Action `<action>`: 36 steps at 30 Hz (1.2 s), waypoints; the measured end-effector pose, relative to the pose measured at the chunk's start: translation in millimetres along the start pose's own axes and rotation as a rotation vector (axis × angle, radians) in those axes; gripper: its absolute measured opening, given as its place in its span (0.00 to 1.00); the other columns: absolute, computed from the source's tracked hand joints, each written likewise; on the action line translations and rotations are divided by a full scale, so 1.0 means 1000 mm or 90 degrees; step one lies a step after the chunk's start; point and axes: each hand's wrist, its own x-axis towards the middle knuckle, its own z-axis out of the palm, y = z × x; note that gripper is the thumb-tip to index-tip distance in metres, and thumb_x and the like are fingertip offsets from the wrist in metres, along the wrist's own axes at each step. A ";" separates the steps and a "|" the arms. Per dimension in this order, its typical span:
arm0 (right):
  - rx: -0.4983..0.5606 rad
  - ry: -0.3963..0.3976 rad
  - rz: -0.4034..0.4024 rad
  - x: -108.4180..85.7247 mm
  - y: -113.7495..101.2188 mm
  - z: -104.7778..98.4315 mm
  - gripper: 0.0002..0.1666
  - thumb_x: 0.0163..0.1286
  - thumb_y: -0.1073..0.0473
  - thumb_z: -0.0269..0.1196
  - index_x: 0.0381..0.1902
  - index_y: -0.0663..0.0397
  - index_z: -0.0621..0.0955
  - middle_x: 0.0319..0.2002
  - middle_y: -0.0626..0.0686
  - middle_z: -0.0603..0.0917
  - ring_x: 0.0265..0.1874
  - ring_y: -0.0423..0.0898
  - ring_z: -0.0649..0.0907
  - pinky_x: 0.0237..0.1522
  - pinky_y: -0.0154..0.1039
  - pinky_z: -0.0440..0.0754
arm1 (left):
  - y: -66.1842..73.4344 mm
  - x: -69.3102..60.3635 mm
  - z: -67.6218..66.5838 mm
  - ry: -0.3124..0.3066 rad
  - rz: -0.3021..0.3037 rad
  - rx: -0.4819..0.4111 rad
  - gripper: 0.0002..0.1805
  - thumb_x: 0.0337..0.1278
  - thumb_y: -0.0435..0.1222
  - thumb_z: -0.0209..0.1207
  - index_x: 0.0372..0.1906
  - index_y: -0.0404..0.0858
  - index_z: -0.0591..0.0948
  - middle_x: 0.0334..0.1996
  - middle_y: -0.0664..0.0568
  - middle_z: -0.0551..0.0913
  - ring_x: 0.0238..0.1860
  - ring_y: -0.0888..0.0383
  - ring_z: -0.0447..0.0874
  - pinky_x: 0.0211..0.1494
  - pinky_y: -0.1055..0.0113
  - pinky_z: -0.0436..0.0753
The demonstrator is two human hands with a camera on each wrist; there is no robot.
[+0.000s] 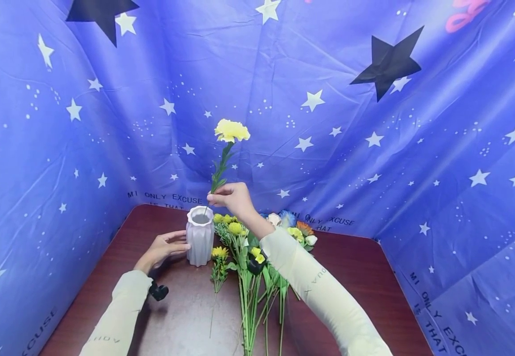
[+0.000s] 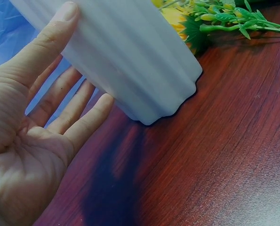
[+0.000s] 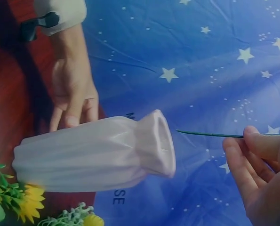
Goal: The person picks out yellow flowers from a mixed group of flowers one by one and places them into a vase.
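A yellow carnation [image 1: 232, 131] with a leafy green stem stands upright in my right hand [image 1: 235, 198], which pinches the stem between thumb and fingers. In the right wrist view the bare stem end [image 3: 196, 133] points at the mouth of a pale fluted vase [image 3: 92, 155], a short gap apart. The vase [image 1: 200, 240] stands upright on the table. My left hand [image 1: 164, 250] rests its fingertips against the vase's left side. The left wrist view shows that hand [image 2: 41, 117] with its fingers extended and touching the vase [image 2: 125, 56].
On the dark red table [image 1: 186, 306], several long-stemmed flowers lie right of the vase, with yellow blooms [image 1: 236, 228], blue, orange and white heads among them. A short yellow flower sprig [image 1: 219, 262] lies beside the vase. A blue star-printed curtain [image 1: 257, 89] surrounds the table's back and sides.
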 end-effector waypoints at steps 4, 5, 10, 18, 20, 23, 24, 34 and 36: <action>-0.029 -0.005 -0.008 0.000 0.007 0.007 0.11 0.62 0.67 0.73 0.38 0.72 0.88 0.35 0.66 0.89 0.39 0.64 0.90 0.42 0.43 0.92 | 0.000 0.000 0.001 -0.001 -0.006 -0.004 0.39 0.59 0.28 0.69 0.72 0.21 0.65 0.67 0.28 0.74 0.50 0.65 0.85 0.64 0.48 0.83; -0.035 -0.007 -0.010 0.000 0.008 0.008 0.11 0.62 0.66 0.73 0.38 0.71 0.88 0.35 0.66 0.90 0.39 0.65 0.89 0.42 0.43 0.92 | 0.000 0.000 0.001 -0.005 -0.005 -0.006 0.39 0.59 0.27 0.69 0.72 0.21 0.64 0.67 0.27 0.73 0.50 0.65 0.85 0.65 0.47 0.83; -0.083 -0.006 -0.019 -0.002 0.014 0.015 0.10 0.63 0.64 0.74 0.37 0.67 0.89 0.33 0.64 0.90 0.37 0.62 0.90 0.39 0.40 0.92 | 0.000 0.000 0.002 -0.003 -0.010 -0.016 0.39 0.58 0.28 0.70 0.72 0.21 0.65 0.66 0.28 0.75 0.49 0.64 0.86 0.65 0.46 0.82; -0.091 -0.023 -0.022 -0.003 0.019 0.025 0.08 0.63 0.65 0.73 0.36 0.67 0.89 0.34 0.64 0.90 0.37 0.60 0.90 0.43 0.44 0.92 | -0.002 0.001 0.001 -0.011 -0.003 -0.013 0.38 0.59 0.27 0.69 0.71 0.21 0.66 0.65 0.29 0.76 0.51 0.64 0.85 0.63 0.48 0.84; -0.085 -0.030 -0.025 -0.002 0.019 0.027 0.08 0.63 0.66 0.73 0.37 0.68 0.89 0.35 0.64 0.90 0.36 0.59 0.91 0.42 0.41 0.92 | -0.002 0.001 0.000 -0.009 -0.003 -0.017 0.38 0.59 0.27 0.69 0.71 0.21 0.66 0.65 0.30 0.76 0.50 0.64 0.85 0.64 0.48 0.84; -0.079 -0.040 -0.032 -0.001 0.019 0.029 0.08 0.62 0.67 0.73 0.36 0.70 0.88 0.35 0.65 0.90 0.36 0.60 0.91 0.41 0.42 0.92 | -0.001 0.000 0.000 -0.011 -0.002 -0.019 0.38 0.59 0.27 0.68 0.72 0.21 0.65 0.66 0.30 0.76 0.50 0.65 0.85 0.64 0.47 0.83; -0.079 -0.044 -0.035 -0.001 0.019 0.029 0.08 0.62 0.67 0.73 0.36 0.71 0.88 0.34 0.66 0.90 0.36 0.60 0.91 0.41 0.43 0.92 | -0.001 0.000 0.000 -0.011 -0.001 -0.020 0.38 0.59 0.26 0.68 0.72 0.21 0.65 0.66 0.29 0.76 0.50 0.65 0.85 0.64 0.47 0.83; -0.171 -0.032 -0.056 0.000 0.020 0.034 0.07 0.61 0.64 0.75 0.34 0.64 0.90 0.32 0.60 0.91 0.26 0.47 0.89 0.31 0.35 0.90 | -0.001 0.000 -0.001 -0.013 -0.002 -0.021 0.39 0.59 0.26 0.68 0.72 0.21 0.64 0.65 0.30 0.76 0.50 0.66 0.85 0.62 0.51 0.85; -0.177 -0.031 -0.051 0.000 0.021 0.035 0.06 0.60 0.65 0.75 0.33 0.64 0.90 0.32 0.61 0.91 0.24 0.43 0.88 0.29 0.33 0.89 | -0.001 0.001 -0.001 -0.015 -0.002 -0.021 0.39 0.59 0.26 0.68 0.72 0.21 0.64 0.66 0.30 0.76 0.50 0.66 0.85 0.62 0.52 0.86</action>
